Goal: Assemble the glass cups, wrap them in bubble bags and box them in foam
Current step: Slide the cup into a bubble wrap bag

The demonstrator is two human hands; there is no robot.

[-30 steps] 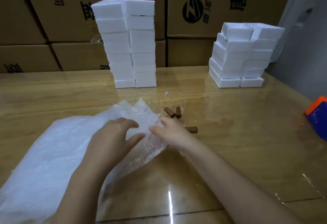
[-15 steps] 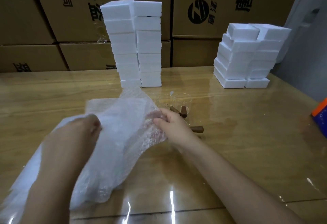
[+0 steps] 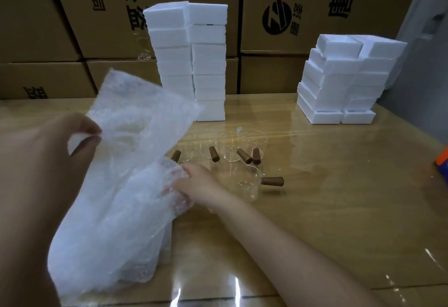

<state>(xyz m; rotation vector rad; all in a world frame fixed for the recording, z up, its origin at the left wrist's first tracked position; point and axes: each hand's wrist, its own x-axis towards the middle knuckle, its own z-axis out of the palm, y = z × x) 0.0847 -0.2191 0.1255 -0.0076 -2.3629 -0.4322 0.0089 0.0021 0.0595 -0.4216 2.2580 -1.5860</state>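
left hand [image 3: 48, 156] has lifted one bubble bag [image 3: 135, 122], pinching it; right hand [image 3: 201, 183] grips the pile [image 3: 116, 229] beside the cups [image 3: 232, 144].

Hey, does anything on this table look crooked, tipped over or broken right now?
Nothing looks broken or spilled. The tall foam box stack seems to lean left toward its top, though the wide lens may exaggerate that. The glass cups stand upright, and the bubble bag shows no visible tears.

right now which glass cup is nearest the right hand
The glass cup standing alone in front, its brown handle pointing right, just beside the right hand; the other cups sit in a row farther back.
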